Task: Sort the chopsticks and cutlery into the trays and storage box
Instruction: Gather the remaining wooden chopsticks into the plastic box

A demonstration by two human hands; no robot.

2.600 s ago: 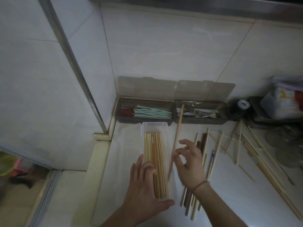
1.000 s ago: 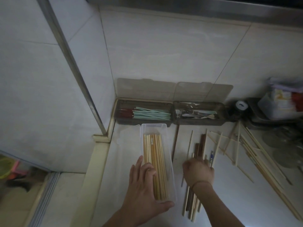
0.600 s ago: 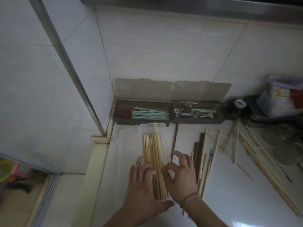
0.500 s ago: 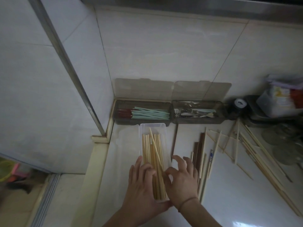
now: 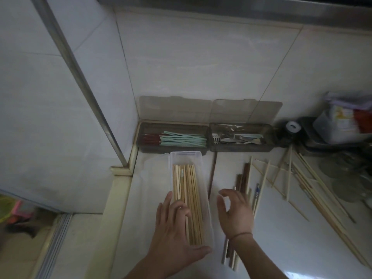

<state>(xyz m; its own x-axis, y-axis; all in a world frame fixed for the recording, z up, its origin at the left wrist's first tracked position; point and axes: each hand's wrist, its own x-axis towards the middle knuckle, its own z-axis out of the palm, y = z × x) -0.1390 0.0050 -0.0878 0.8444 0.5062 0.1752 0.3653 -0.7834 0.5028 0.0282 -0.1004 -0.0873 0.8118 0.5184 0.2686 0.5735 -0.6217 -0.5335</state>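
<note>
A clear plastic storage box lies lengthwise on the white counter, filled with pale bamboo chopsticks. My left hand rests flat on the box's near left end, thumb along its near rim. My right hand hovers just right of the box, fingers curled apart, holding nothing. Under and beyond it lie loose wooden and dark brown chopsticks. More long bamboo chopsticks are scattered to the right. Two grey trays sit against the wall: the left tray holds green and red chopsticks, the right tray metal cutlery.
Both trays' lids stand open against the tiled wall. A dark single chopstick lies beside the box. A tape roll and plastic containers crowd the back right. The counter's left edge drops to the floor.
My right hand laid a bamboo chopstick into the storage box, let go, and drew back to the right of the box. My left hand has stayed on the box.
</note>
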